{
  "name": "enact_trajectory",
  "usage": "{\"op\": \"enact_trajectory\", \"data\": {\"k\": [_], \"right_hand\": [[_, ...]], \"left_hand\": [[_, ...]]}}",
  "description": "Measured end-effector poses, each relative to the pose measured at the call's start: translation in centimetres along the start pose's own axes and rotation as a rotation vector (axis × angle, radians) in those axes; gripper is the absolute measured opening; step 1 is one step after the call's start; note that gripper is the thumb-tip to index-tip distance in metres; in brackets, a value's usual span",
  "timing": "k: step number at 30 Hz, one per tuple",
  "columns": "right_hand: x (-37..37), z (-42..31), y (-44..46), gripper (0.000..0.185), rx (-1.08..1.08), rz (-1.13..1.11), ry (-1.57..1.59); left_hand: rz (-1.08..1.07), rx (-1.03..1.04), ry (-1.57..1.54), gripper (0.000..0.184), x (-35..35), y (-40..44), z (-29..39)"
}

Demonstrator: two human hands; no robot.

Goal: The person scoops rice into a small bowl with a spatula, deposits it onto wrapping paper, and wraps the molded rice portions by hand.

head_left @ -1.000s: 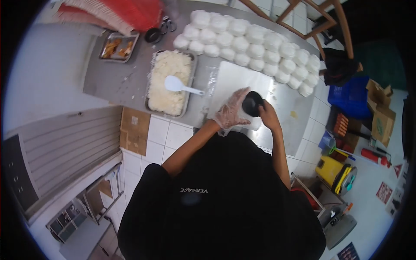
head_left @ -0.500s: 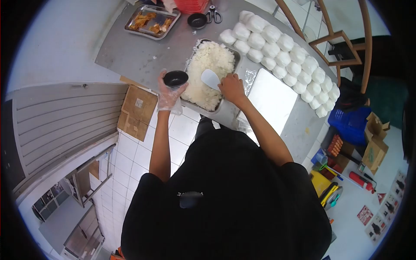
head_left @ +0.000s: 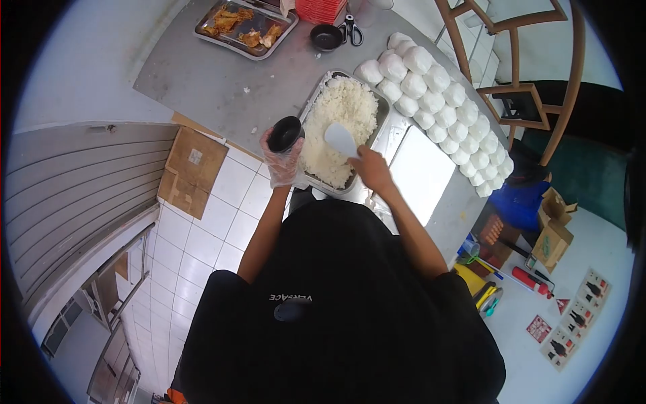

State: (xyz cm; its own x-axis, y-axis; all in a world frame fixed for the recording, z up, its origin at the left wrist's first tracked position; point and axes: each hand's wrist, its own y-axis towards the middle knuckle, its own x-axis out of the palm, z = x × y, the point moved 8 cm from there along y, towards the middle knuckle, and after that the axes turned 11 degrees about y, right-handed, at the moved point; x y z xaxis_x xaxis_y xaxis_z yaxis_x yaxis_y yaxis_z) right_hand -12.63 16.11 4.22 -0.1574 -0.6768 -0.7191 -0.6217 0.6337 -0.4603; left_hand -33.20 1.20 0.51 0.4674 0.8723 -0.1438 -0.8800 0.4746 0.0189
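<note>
Rice point(head_left: 353, 108) fills a metal tray point(head_left: 383, 114) on the counter point(head_left: 202, 74), the hub for these clock directions. At nine o'clock, just beside the tray, the person's gloved left hand point(head_left: 286, 161) holds a black bowl point(head_left: 285, 135), its fingers curled around the sides. At five o'clock the bare right hand point(head_left: 372, 168) grips a white paddle point(head_left: 341, 139) by the handle; its blade lies over the rice. White sheets point(head_left: 422, 175) rest at four o'clock, rows of white bundles point(head_left: 437, 108) at two to three. A second bowl point(head_left: 327, 38) and scissors point(head_left: 350, 30) sit at twelve, a tray of browned pieces point(head_left: 247, 30) between ten and eleven.

Lettering on the black shirt point(head_left: 336, 262), at seven o'clock, reads "VERSACE", upside down to the camera. Between four and five o'clock, a red-and-white sign point(head_left: 538, 328) and posters point(head_left: 575, 316) carry print too small to read, as does the pale label point(head_left: 195, 157) on cardboard point(head_left: 198, 182) at eight.
</note>
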Motion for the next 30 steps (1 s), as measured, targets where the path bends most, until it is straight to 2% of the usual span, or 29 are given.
{"op": "enact_trajectory", "data": {"k": [2, 4, 6, 9, 11, 12, 14, 16, 17, 18, 21, 24, 25, 28, 30], "right_hand": [[-4.8, 0.3, 0.3, 0.03, 0.045, 0.039, -0.048], [-10.5, -1.2, 0.7, 0.028, -0.079, 0.244, -0.282], [-13.0, -2.2, 2.8, 0.025, -0.012, 0.173, -0.422], [-11.9, -1.6, 6.6, 0.024, -0.069, 0.039, -0.501], [-11.8, -0.9, 8.5, 0.026, -0.171, -0.048, -0.289], [-11.7, -2.3, 9.2, 0.026, -0.342, -0.092, -0.166], [-9.6, 0.2, 10.1, 0.029, -0.001, -0.45, -0.046], [-7.9, -0.9, 10.6, 0.031, -0.289, -0.28, -0.097], [-7.0, -0.1, 10.2, 0.023, -0.186, -0.339, -0.156], [-5.3, -0.4, 8.8, 0.023, -0.188, -0.349, -0.148], [-3.3, -1.6, 5.9, 0.019, -0.146, -0.151, -0.354], [-0.4, -3.6, 2.6, 0.025, -0.07, -0.045, -0.456], [-0.1, -3.7, 1.7, 0.031, -0.108, -0.005, -0.476], [-3.2, -1.1, 1.4, 0.031, -0.124, -0.003, -0.477], [-8.0, -0.7, 2.0, 0.027, -0.119, -0.011, -0.451]], "left_hand": [[-0.021, -0.004, -0.009, 0.081, 0.7, 0.4, -0.1], [-0.039, 0.0, -0.029, 0.08, 1.0, 0.8, 0.3], [-0.051, -0.004, -0.03, 0.08, 1.2, 0.9, 0.3], [-0.064, 0.007, -0.021, 0.08, 1.3, 1.2, 0.0], [-0.083, 0.019, 0.014, 0.079, 1.6, 0.9, 0.3], [-0.088, 0.014, 0.021, 0.079, 1.5, 0.5, 0.3], [-0.091, 0.002, -0.034, 0.078, 1.8, 0.9, 0.3], [-0.075, 0.003, -0.025, 0.08, 1.9, 1.2, 0.7], [-0.077, 0.003, -0.019, 0.083, 1.7, 1.0, 1.0], [-0.076, -0.003, -0.007, 0.083, 1.3, 0.7, 0.5], [-0.037, 0.066, 0.072, 0.082, 1.6, 1.1, 0.0], [-0.07, 0.051, 0.049, 0.083, 1.7, 1.1, 0.5], [-0.075, 0.055, 0.054, 0.083, 1.6, 1.1, 0.5], [-0.054, 0.059, 0.078, 0.084, 1.5, 1.1, 0.7], [-0.106, 0.054, 0.045, 0.086, 1.6, 1.0, 1.3]]}}
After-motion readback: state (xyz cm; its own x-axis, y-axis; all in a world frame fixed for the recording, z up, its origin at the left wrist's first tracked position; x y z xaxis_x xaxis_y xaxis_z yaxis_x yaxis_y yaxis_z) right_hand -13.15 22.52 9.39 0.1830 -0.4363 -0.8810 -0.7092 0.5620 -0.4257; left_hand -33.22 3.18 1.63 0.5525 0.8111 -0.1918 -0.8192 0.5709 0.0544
